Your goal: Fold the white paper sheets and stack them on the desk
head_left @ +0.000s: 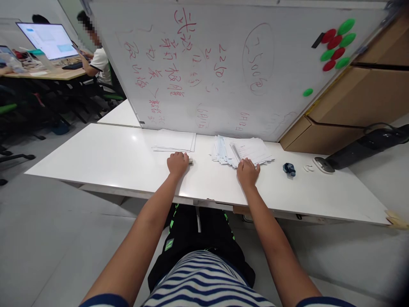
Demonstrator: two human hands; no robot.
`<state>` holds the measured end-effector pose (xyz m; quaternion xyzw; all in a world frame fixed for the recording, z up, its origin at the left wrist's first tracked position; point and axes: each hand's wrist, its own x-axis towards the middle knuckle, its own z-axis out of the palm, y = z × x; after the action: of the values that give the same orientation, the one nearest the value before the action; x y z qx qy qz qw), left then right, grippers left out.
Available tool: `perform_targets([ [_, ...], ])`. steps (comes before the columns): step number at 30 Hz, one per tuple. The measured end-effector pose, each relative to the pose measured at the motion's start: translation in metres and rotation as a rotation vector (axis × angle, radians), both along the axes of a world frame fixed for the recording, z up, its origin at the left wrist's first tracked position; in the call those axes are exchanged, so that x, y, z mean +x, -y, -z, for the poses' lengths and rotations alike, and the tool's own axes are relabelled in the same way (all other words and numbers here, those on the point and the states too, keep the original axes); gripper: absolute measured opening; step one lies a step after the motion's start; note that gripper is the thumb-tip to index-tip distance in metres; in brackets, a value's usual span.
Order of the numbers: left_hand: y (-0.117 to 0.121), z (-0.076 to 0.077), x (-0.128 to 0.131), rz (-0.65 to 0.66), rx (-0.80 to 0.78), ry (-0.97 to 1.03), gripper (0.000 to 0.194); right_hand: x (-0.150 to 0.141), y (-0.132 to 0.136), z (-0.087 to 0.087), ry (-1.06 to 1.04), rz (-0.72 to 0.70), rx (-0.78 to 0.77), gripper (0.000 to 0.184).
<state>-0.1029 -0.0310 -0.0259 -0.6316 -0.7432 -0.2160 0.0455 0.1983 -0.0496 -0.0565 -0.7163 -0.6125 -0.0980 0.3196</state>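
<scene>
My left hand [178, 163] is closed on the white table, just below a thin stack of white sheets [175, 140]. A small greyish end of an object [191, 161] sticks out on its right side; the rest is hidden under the fingers. My right hand [248, 172] is closed at the near edge of a loose, untidy pile of papers [255, 149], some with writing. From its fingers a narrow white strip [235, 152], like rolled or folded paper, slants up and left over the pile.
On the table [105, 157], right of the papers, lie a dark blue object [289, 169], a small white piece [308, 168], a computer mouse [324, 165] and a black bottle [361, 147]. A whiteboard [191, 64] and cardboard boxes [367, 98] stand behind. A person [100, 64] sits far left.
</scene>
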Motion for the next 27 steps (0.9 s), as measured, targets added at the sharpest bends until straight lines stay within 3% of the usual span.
perform_targets([
  [18, -0.0006, 0.0017, -0.0008, -0.005, 0.013, -0.023, 0.040, -0.0010, 0.0015, -0.0019, -0.071, 0.007, -0.029, 0.044],
  [27, -0.0013, 0.0032, -0.0006, -0.005, 0.017, 0.009, 0.037, 0.0030, 0.0022, -0.0011, -0.116, 0.045, 0.067, 0.038],
])
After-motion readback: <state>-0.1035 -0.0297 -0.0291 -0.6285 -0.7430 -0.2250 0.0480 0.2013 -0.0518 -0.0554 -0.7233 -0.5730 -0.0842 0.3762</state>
